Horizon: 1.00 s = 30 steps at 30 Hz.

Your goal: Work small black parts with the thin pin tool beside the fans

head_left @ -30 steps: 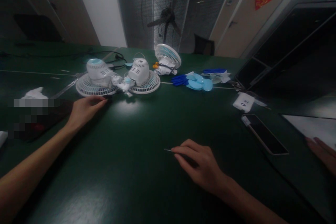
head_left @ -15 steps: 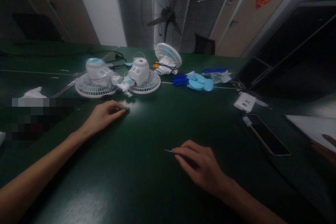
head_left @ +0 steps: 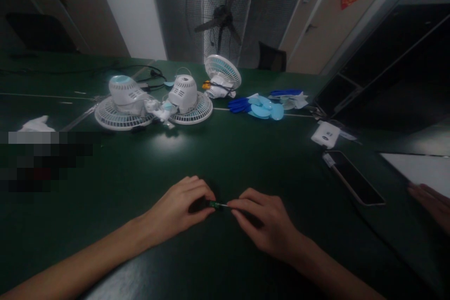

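Observation:
Low over the middle of the table, my left hand (head_left: 191,201) is closed on a small green screwdriver handle (head_left: 214,204), most of it hidden in the fingers. My right hand (head_left: 262,215) pinches a thin metal screwdriver shaft (head_left: 224,205) between thumb and fingers. The shaft's end meets the handle's end; how far it goes in I cannot tell.
Small white fans (head_left: 123,112) lie face down at the back, and another fan (head_left: 223,75) stands behind. Blue gloves (head_left: 239,104) and light blue fan blades (head_left: 263,108) lie beside them. At right are a white box (head_left: 325,134), a phone (head_left: 355,177) and another person's hand (head_left: 431,204).
My left hand has come right and nearer with the green handle, from beside the fans to the shaft. My right hand has hardly moved.

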Available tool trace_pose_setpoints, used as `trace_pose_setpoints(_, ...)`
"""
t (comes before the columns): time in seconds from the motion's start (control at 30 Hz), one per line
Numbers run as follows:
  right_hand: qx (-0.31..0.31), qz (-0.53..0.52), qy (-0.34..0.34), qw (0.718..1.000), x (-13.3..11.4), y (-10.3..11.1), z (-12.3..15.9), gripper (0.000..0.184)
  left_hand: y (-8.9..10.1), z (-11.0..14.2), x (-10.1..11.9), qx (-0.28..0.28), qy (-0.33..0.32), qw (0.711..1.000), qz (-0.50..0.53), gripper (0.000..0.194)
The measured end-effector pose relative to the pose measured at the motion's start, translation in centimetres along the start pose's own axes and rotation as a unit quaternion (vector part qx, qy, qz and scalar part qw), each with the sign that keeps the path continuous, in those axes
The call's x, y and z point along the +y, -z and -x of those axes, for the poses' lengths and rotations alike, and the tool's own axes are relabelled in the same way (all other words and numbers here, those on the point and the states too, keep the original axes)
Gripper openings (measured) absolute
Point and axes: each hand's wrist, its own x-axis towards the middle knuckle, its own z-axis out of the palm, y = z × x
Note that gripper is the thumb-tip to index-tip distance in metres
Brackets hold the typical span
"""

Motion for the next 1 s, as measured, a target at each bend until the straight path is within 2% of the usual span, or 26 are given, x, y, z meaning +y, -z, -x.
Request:
trace_pose_setpoints(0.27,0.006,0.003,-0.005,1.0,0.3,-0.2,0.3,0.022,0.0,0.0,-0.2,0.0,-0.002,1.0,0.008,0.011)
trace_pose_setpoints(0.43,-0.007,0.002,0.016,1.0,0.1,-0.3,0.0,0.023,0.0,0.0,-0.2,0.003,-0.007,1.0,0.005,0.011)
trace_pose_setpoints(0.63,0.007,-0.012,0.031,0.999,-0.2,-0.2,-0.2,0.023,0.0,-0.2,-0.1,0.005,-0.011,1.0,-0.006,0.012)
trace_pose_setpoints(0.73,0.016,-0.015,0.018,1.0,-0.1,-0.1,0.0,0.023,0.4,0.1,0.3,-0.008,-0.023,1.0,-0.004,0.016)
trace_pose_setpoints(0.87,0.032,-0.023,0.008,0.999,0.1,0.1,0.2,0.022,1.6,0.7,0.2,-0.06,-0.041,0.996,0.047,0.025)
trace_pose_setpoints(0.93,0.037,-0.026,0.003,0.999,0.2,0.1,0.3,0.022,2.2,0.8,-0.6,-0.08,-0.046,0.994,0.066,0.028)
trace_pose_setpoints(1.0,0.037,-0.028,0.001,0.999,0.2,0.2,0.3,0.022,3.0,0.9,-2.0,-0.074,-0.039,0.995,0.061,0.03)
